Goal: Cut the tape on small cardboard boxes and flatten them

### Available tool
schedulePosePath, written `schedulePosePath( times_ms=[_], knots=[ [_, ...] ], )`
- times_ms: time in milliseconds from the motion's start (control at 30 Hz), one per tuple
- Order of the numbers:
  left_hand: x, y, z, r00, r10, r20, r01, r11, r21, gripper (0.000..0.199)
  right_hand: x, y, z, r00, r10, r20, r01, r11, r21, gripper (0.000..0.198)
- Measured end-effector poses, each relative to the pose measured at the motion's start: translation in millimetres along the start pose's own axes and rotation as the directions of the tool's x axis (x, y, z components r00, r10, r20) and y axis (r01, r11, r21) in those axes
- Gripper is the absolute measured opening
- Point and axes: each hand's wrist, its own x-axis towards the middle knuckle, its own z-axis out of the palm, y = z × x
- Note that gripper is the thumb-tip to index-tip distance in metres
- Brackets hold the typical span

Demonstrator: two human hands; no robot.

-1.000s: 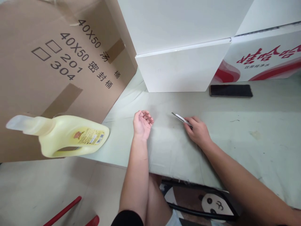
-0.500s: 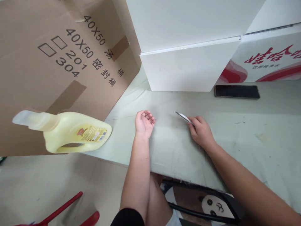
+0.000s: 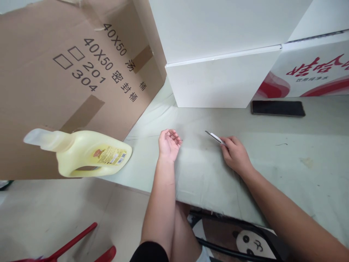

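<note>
My right hand (image 3: 236, 154) rests on the pale green tablecloth (image 3: 203, 171), fingers closed around a slim utility knife (image 3: 215, 137). The knife is white and dark, and its narrow tip points up and left, away from me. To the left of it, my left hand (image 3: 169, 145) lies palm up on the cloth. Its fingers are loosely curled and a little apart, with nothing visible in them. A gap of bare cloth separates the knife tip from the left fingers.
A yellow jug (image 3: 91, 154) stands at the left table edge before a big cardboard box (image 3: 68, 109). White boxes (image 3: 220, 80) stand at the back, beside a red-printed carton (image 3: 308, 78). A black phone (image 3: 278, 108) lies by it. Red bars (image 3: 73, 240) show low on the left.
The whole view has shifted slightly, so everything sits a little farther right. Both hands keep their poses, and the knife is still in the right one.
</note>
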Motion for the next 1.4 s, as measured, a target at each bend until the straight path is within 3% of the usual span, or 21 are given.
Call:
schedulePosePath(
  times_ms=[400, 1400],
  knots=[
    [0.8, -0.7, -0.3, 1.000, 0.004, -0.012, -0.004, 1.000, 0.023, 0.010, -0.1, 0.1, 0.7, 1.000, -0.004, -0.011, 0.004, 1.000, 0.009, 0.033],
    [4.1, -6.3, -4.7, 0.994, 0.103, 0.028, -0.106, 0.986, 0.129, 0.033, -0.3, 1.8, 2.0, 1.000, 0.003, -0.002, -0.003, 1.000, -0.009, 0.038]
  ],
)
